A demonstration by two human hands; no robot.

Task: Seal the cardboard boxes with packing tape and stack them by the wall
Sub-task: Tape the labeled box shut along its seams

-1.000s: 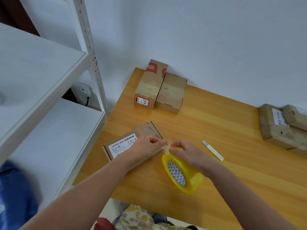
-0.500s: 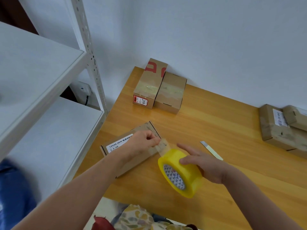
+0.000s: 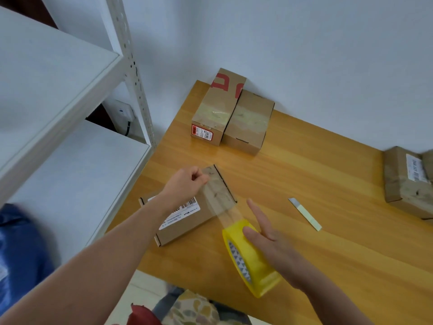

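While left hand (image 3: 185, 184) pinches tape end (image 3: 209, 176) over the box (image 3: 187, 227), open-fingered right hand (image 3: 269, 240) presses the roll (image 3: 255, 261).

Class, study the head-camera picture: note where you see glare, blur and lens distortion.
Head view: light is soft and even, shadows faint; the tape on the red-printed box by the wall glints, and the table shows a sheen; the shelf post leans and bends from wide-angle distortion; the blue object at the left edge is smeared.
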